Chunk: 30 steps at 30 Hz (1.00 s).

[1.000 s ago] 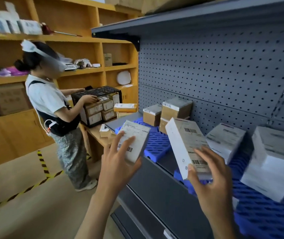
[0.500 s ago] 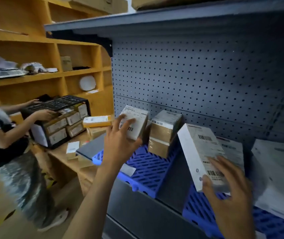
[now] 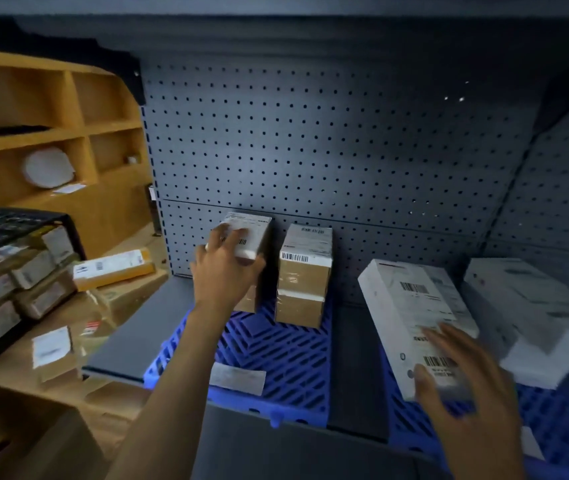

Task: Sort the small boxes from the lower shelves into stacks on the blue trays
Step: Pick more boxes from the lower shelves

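The left hand [image 3: 226, 271] curls its fingers [image 3: 231, 237] over the white box [image 3: 253, 233], which now sits on a brown box [image 3: 250, 299] beneath them on the left tray [image 3: 276, 355], beside the stack [image 3: 305, 278]; half a second ago they held it in the air. The right hand [image 3: 466, 389] grips the long box [image 3: 411, 306], fingers spread across its label, now tipped lower over the right tray [image 3: 411, 420].

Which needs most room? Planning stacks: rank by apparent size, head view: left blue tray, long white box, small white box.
1. left blue tray
2. long white box, nearer the camera, so flattered
3. small white box, partly behind the left hand
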{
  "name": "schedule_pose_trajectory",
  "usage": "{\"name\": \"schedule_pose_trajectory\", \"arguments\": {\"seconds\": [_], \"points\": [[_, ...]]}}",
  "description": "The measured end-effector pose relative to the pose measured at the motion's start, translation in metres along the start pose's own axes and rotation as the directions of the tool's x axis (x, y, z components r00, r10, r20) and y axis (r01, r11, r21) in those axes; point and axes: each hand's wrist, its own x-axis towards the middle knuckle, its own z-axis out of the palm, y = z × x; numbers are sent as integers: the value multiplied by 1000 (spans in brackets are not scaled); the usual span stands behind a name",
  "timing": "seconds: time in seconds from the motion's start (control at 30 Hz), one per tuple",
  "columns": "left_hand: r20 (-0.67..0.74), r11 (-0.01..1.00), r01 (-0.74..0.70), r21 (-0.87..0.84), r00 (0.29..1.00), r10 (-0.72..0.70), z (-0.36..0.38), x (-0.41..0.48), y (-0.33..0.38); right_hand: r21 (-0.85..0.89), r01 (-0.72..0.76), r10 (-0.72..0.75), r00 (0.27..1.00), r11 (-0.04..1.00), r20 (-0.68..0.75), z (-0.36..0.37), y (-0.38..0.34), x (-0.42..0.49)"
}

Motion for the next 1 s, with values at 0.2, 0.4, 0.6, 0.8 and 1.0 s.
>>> {"name": "schedule_pose_trajectory", "arguments": {"seconds": [0.2,0.4,0.6,0.8,1.0], "points": [[19,999,5,-48,1000,-5,13,9,1,-60,-51,49,998,997,-33,2,-13,-11],[11,995,-38,97,999,37,9,1,1,-73,-107,105,994,992,-34,0,-17,-11],[-83,969,-207,132,972,219,-19,-38,20,-185,-89,89,996,979,-7,-2,4,18],[21,946,-324,25,946,324,-26,-82,50,-328,-33,42,999,944,22,5,31,60],[114,944,-322,-71,938,328,-7,-98,68,-455,2,23,999,891,49,15,60,88]]}}
